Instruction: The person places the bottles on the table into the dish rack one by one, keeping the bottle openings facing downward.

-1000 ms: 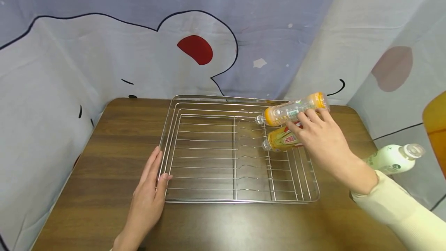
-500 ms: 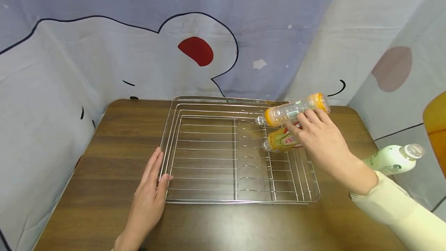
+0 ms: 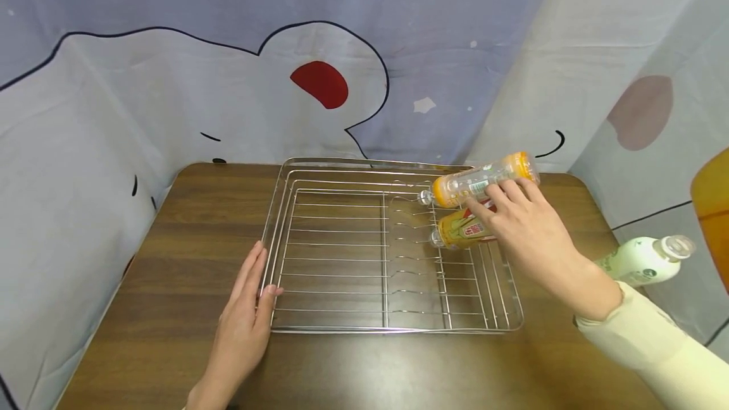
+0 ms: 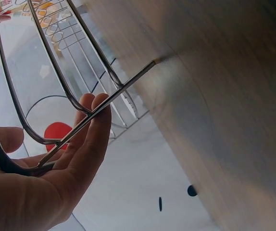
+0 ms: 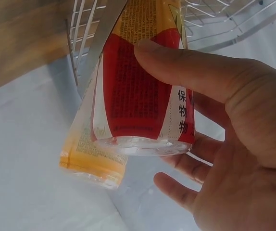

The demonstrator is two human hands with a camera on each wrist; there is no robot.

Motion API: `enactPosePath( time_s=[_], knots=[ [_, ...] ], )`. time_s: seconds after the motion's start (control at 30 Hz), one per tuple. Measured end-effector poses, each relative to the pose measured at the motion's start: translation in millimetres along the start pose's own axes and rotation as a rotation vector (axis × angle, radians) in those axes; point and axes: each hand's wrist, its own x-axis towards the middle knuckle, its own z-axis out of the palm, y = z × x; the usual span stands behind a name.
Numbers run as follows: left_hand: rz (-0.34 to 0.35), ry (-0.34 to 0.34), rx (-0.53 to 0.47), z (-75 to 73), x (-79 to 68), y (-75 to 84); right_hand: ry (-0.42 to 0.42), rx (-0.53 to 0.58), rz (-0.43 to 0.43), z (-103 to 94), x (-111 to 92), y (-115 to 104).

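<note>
A shallow metal wire rack (image 3: 387,331) lies on the table. My left hand (image 3: 242,321) holds its left end, thumb over the rim and fingers along the outer side; in the left wrist view the fingers (image 4: 92,134) lie against the wires. My right hand (image 3: 526,226) grips the base end of a yellow drink bottle (image 3: 455,229) with a red band, lying on its side at the rack's right part. In the right wrist view the thumb crosses the red label (image 5: 135,91). Just behind, a clear bottle (image 3: 475,182) with orange ends lies tilted, its base beyond the rim.
A pale green bottle (image 3: 638,261) stands right of the rack, partly behind the right sleeve (image 3: 643,328). An orange object (image 3: 714,207) is cut off at the right edge. Printed cloth (image 3: 228,93) hangs around the wooden table (image 3: 188,226) at the back and sides.
</note>
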Motion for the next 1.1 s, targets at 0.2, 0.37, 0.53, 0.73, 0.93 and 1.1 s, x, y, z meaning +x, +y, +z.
enactPosePath(
  time_s=[0.2, 0.37, 0.53, 0.73, 0.93, 1.1],
  knots=[
    [-0.001, -0.006, 0.002, -0.2, 0.2, 0.1, 0.005, 0.019, 0.003, -0.9, -2.2, 0.6],
    [-0.003, -0.004, -0.004, -0.2, 0.4, -0.4, 0.019, 0.038, -0.003, -0.6, -4.4, 0.7],
    [-0.008, -0.002, -0.014, -0.4, 0.6, 1.1, 0.016, 0.047, 0.003, -0.2, -5.1, 1.3],
    [-0.007, -0.002, -0.009, -1.1, 0.5, 2.3, -0.004, 0.048, 0.0, 0.9, -5.4, 0.5],
    [0.009, 0.006, 0.015, -0.4, 0.5, 1.5, -0.007, 0.053, -0.005, 2.0, -5.3, -1.0],
    [0.012, 0.003, 0.018, -0.3, 0.8, 1.0, 0.003, 0.074, -0.002, 2.7, -6.5, -0.8]
  ],
)
